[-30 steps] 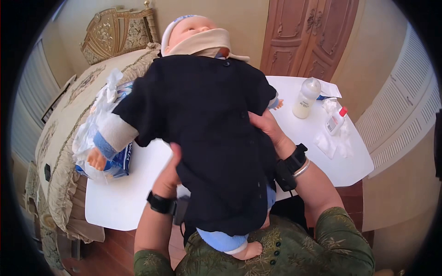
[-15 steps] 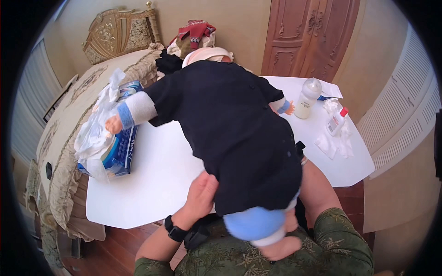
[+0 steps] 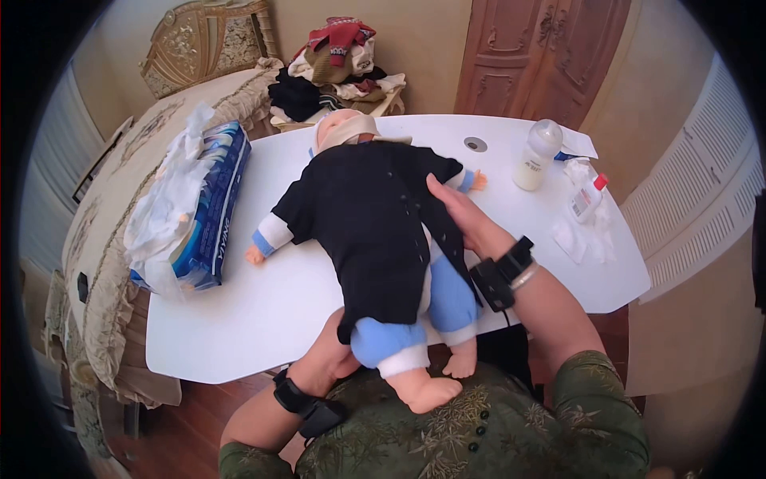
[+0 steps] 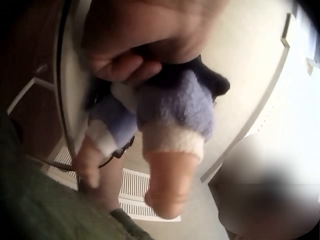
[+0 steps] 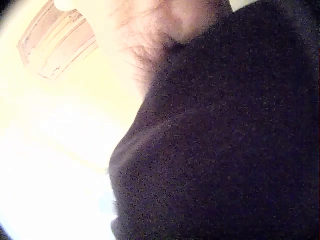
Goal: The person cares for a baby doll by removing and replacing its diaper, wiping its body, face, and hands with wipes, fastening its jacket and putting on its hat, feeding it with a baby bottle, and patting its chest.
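In the head view a doll in a black garment and blue leggings lies face up on the white table, a beige cloth over its lower face. The left hand is at the hem by the doll's leg; the left wrist view shows its curled fingers gripping the dark cloth. My right hand holds the doll's side, thumb uppermost, its other fingers hidden. In the right wrist view the palm lies against the dark cloth.
A blue diaper pack with white wipes or cloths on it stands on the table's left. At the right are a baby bottle, a red-capped bottle and crumpled tissues. Behind is a clothes pile; a bed is at left.
The doll has come down from the air onto the table. Its garment front has parted over the legs. The left hand has moved down to the hem, and the right hand is visible again.
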Action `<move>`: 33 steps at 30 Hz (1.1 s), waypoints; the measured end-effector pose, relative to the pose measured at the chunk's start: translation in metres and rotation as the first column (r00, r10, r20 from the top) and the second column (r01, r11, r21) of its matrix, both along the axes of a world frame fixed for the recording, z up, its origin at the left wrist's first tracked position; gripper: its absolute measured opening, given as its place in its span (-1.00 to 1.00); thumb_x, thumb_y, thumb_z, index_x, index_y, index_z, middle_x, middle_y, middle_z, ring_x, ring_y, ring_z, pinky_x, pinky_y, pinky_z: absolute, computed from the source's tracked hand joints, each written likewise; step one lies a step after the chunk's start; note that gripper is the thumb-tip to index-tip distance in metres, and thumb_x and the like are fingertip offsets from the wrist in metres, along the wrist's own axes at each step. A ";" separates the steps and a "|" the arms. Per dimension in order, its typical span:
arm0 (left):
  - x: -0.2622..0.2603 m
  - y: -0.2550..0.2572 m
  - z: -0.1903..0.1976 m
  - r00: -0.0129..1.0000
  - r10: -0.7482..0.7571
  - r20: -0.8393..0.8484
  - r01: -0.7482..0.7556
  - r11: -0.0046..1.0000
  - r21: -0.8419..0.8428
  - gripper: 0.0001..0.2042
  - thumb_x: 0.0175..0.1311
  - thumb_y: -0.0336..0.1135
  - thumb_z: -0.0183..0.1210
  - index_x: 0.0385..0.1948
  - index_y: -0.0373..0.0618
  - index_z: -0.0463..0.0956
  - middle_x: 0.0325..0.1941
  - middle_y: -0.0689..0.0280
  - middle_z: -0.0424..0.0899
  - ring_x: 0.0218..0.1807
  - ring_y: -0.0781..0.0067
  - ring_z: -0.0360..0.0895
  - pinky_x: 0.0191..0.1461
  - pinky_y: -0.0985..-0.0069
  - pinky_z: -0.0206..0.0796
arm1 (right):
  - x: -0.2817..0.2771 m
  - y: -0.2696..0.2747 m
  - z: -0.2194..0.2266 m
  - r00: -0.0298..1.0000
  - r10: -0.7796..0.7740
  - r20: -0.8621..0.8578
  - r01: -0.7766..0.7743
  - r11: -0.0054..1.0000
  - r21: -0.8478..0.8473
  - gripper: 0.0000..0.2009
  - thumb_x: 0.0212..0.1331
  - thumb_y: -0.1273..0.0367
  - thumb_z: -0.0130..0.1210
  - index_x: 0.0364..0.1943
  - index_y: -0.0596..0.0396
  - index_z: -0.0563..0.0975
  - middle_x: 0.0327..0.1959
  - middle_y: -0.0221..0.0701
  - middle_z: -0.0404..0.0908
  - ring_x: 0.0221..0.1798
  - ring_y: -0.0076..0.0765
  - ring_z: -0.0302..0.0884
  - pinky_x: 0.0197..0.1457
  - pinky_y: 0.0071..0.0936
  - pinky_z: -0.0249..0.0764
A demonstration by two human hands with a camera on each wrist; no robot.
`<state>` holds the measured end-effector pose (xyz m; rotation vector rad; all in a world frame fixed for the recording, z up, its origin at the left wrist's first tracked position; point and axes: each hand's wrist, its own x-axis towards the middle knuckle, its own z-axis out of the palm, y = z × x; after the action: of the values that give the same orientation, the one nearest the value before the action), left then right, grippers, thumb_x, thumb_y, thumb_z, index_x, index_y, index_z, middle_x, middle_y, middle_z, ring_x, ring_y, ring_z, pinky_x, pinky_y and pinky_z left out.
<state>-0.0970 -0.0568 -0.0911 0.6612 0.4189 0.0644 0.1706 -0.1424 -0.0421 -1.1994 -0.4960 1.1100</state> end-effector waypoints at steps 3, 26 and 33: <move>-0.006 -0.001 0.013 0.983 -0.148 -0.107 0.149 0.989 0.000 -0.64 0.37 -0.23 0.02 0.08 -0.26 0.41 0.04 0.18 0.57 0.02 0.32 0.56 0.14 0.34 0.42 | -0.022 -0.032 0.009 0.978 -0.101 0.181 0.093 0.994 0.051 -0.52 0.35 0.10 -0.04 0.17 0.16 0.39 -0.04 -0.39 0.58 -0.05 -0.50 0.54 0.04 -0.56 0.46; 0.001 0.041 0.090 0.440 -0.626 -0.644 0.678 -0.239 0.695 -0.79 0.22 -0.23 0.16 -0.28 -0.18 0.61 -0.36 0.22 0.67 -0.33 0.47 0.64 -0.26 0.51 0.41 | -0.026 -0.103 0.059 0.427 0.005 0.904 0.304 0.941 -0.149 -0.62 0.21 0.21 0.07 -0.10 0.30 0.51 -0.23 -0.08 0.60 -0.15 -0.08 0.57 -0.04 -0.33 0.46; 0.005 0.121 0.087 0.937 0.348 -0.041 0.142 -0.273 0.952 -0.67 0.16 -0.26 0.22 -0.10 -0.24 0.48 -0.22 0.12 0.63 -0.18 0.21 0.59 -0.12 0.39 0.42 | -0.083 -0.032 0.065 0.093 0.140 0.986 0.140 0.978 -0.152 -0.03 -0.05 -0.09 0.26 0.30 0.34 0.11 0.26 0.19 0.19 0.33 0.21 0.17 0.33 -0.07 0.20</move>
<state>-0.0918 0.0641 -0.0039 2.4714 0.7228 0.5767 0.0875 -0.1747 0.0225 -2.1080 -1.4809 0.0662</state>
